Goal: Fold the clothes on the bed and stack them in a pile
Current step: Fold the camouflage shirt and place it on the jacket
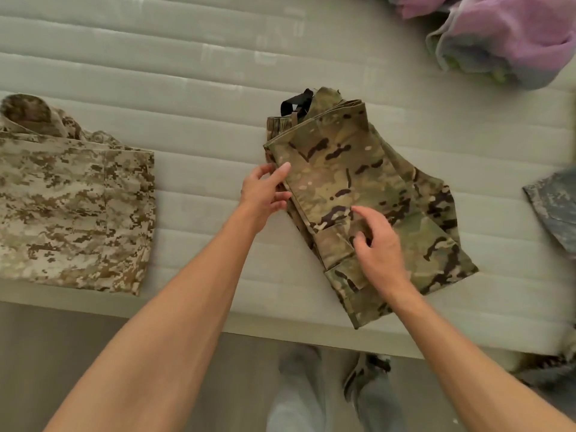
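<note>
The fingers of the left hand (265, 190) pinch the left edge of the folded green camouflage garment (367, 194) at the centre of the frame, thumb on top and fingers curled under, seemingly to steady the fold, while the right hand (378, 244) hovers with loosely curled, parted fingers over the pocket flap near its lower edge, clamped on nothing that I can see, perhaps about to smooth it. The bundle lies slantwise on the bed (202, 88), a black strap (294, 102) poking from its top. At left rests a folded tan camouflage garment (74, 213), likely the pile's start; pink cloth (505, 35) and grey camouflage fabric (554, 210) wait at right.
</note>
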